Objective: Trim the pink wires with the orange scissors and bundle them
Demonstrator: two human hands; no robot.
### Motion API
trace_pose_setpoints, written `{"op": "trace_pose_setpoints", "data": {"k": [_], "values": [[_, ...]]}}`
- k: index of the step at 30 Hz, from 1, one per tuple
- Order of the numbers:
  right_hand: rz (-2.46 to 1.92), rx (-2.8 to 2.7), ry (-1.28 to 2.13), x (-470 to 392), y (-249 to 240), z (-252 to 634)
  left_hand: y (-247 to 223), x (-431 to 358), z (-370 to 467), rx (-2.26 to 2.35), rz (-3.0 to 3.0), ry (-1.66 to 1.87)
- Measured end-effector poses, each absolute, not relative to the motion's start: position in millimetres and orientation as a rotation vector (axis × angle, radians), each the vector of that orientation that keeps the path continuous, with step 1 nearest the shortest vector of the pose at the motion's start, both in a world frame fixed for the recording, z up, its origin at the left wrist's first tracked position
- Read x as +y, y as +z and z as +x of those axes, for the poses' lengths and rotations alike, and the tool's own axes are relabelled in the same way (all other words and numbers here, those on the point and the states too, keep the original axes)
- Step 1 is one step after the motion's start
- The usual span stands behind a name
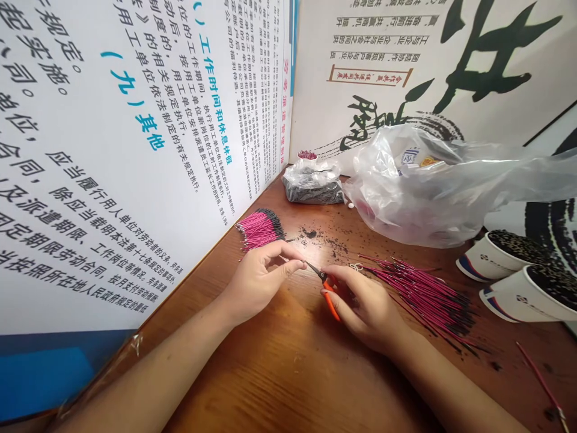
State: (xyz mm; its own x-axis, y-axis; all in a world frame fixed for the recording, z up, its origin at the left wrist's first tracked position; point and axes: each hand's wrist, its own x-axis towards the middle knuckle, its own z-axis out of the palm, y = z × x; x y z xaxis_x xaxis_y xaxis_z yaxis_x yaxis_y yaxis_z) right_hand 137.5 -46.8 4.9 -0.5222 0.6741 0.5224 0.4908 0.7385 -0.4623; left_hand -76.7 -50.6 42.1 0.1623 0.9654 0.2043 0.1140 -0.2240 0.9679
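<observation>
My right hand [367, 307] is closed around a pair of small orange-handled scissors [332, 305], whose dark pointed blades aim up and left. My left hand [259, 282] is pinched, thumb against forefinger, with its fingertips right at the blade tips. Whatever lies between those fingertips is too small to make out. Just beyond the left hand lies a neat bundle of pink wires [259, 230] with black ends. Beside the right hand a looser pile of pink wires [419, 294], also dark at one end, spreads across the wooden table [288, 373].
Two white paper cups [527, 296] filled with dark bits stand at the right. A large clear plastic bag [419, 198] and a smaller bag of black pieces [313, 183] sit at the back. Black crumbs [331, 240] are scattered between. Printed boards [189, 120] wall the left and back.
</observation>
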Motion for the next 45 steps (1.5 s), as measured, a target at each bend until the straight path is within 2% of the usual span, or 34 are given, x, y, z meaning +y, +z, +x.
{"op": "trace_pose_setpoints", "data": {"k": [30, 45], "values": [[-0.847, -2.245, 0.366, -46.2, 2.6, 138.0, 33.4, -50.9, -76.3, 1.002, 1.567, 1.198], [-0.789, -2.26, 0.294, -45.6, 4.9, 138.2, 35.4, -51.4, -77.0, 1.132, 1.582, 1.135]]}}
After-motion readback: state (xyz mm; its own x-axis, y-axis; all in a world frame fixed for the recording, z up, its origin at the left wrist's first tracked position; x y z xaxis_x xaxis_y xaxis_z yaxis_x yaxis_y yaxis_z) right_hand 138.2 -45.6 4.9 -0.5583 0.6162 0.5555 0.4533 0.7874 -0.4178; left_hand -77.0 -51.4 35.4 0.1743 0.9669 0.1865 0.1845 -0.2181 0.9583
